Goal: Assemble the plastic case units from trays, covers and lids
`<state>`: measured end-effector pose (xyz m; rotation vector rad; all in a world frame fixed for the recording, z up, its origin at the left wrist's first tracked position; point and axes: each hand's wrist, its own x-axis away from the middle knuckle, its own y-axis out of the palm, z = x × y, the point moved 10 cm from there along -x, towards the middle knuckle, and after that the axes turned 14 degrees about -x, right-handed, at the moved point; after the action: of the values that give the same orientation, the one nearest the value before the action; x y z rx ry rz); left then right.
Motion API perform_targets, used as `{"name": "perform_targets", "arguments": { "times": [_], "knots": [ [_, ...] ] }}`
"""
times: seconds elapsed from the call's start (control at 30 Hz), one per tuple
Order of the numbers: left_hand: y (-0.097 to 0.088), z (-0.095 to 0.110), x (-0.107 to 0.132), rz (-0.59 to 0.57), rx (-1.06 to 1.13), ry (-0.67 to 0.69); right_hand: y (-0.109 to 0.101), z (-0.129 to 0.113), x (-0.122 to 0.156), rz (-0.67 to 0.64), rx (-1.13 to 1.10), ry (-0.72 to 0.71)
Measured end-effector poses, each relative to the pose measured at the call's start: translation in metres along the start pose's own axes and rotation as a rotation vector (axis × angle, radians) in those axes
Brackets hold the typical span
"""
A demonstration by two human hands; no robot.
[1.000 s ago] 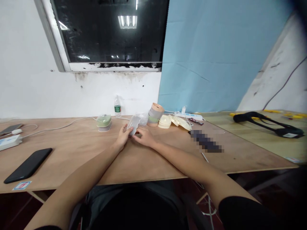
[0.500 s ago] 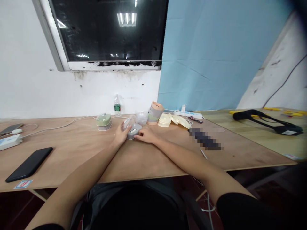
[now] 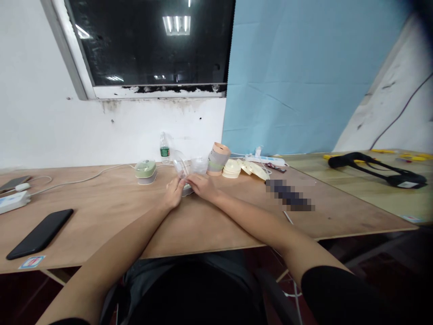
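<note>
At the middle of the table my left hand (image 3: 174,192) and my right hand (image 3: 203,187) meet, fingertips nearly touching. Both are closed on the lower edge of a clear, curved plastic cup or cover (image 3: 179,162), which is tilted up and away from me. Directly beneath them sits a small grey container (image 3: 186,191), mostly hidden by my fingers. Behind the right hand stand clear plastic cups (image 3: 199,165). To the left is a green-topped grey container (image 3: 145,171).
A peach-rimmed stack of cups (image 3: 218,159) stands beside cream lids (image 3: 232,169). A green-labelled bottle (image 3: 164,148) is by the wall. A black phone (image 3: 40,234) lies at the left. White power strips (image 3: 265,160) and cables run along the back. A black strapped frame (image 3: 379,170) is at the right.
The clear plastic piece has swung upright. My right hand has moved from the grey container's side up to the plastic's lower edge, meeting my left hand.
</note>
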<state>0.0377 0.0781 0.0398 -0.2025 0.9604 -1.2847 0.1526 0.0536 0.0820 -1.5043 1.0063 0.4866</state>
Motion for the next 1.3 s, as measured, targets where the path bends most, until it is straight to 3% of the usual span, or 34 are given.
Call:
{"name": "perform_targets", "arguments": {
  "times": [0.1, 0.2, 0.33, 0.47, 0.6, 0.73, 0.83, 0.9, 1.0, 1.13, 1.2, 1.3],
  "knots": [
    [-0.001, 0.003, -0.002, -0.013, -0.304, 0.106, -0.027, 0.031, -0.014, 0.114, 0.104, 0.107],
    [0.009, -0.012, -0.004, -0.123, -0.443, 0.079, -0.048, 0.071, -0.034, 0.134, 0.213, 0.240],
    [0.020, -0.025, -0.006, -0.227, -0.510, 0.054, -0.057, 0.120, -0.048, 0.033, 0.341, 0.392],
    [0.016, -0.026, -0.006, -0.204, -0.484, 0.032, -0.047, 0.139, -0.042, -0.127, 0.414, 0.464],
    [0.011, -0.016, -0.003, -0.160, -0.357, 0.051, -0.045, 0.128, -0.037, -0.093, 0.431, 0.450],
    [-0.003, -0.004, -0.004, -0.028, -0.283, 0.097, -0.053, 0.104, -0.024, 0.096, 0.320, 0.348],
    [-0.018, -0.008, -0.007, 0.113, -0.203, 0.047, -0.053, 0.090, 0.000, 0.214, 0.212, 0.321],
    [-0.026, -0.016, -0.009, 0.196, -0.130, -0.024, -0.040, 0.082, 0.011, 0.180, 0.136, 0.317],
    [-0.031, -0.025, -0.009, 0.252, -0.034, -0.083, -0.007, 0.058, 0.013, 0.030, -0.023, 0.249],
    [-0.023, -0.012, -0.011, 0.168, 0.076, 0.021, 0.020, 0.025, 0.002, -0.027, -0.156, 0.172],
    [-0.017, -0.006, -0.011, 0.094, 0.183, 0.050, 0.020, 0.018, -0.002, 0.028, -0.162, 0.176],
    [-0.002, -0.010, -0.011, -0.040, 0.410, -0.053, 0.014, 0.014, -0.002, 0.081, -0.133, 0.174]
  ]
}}
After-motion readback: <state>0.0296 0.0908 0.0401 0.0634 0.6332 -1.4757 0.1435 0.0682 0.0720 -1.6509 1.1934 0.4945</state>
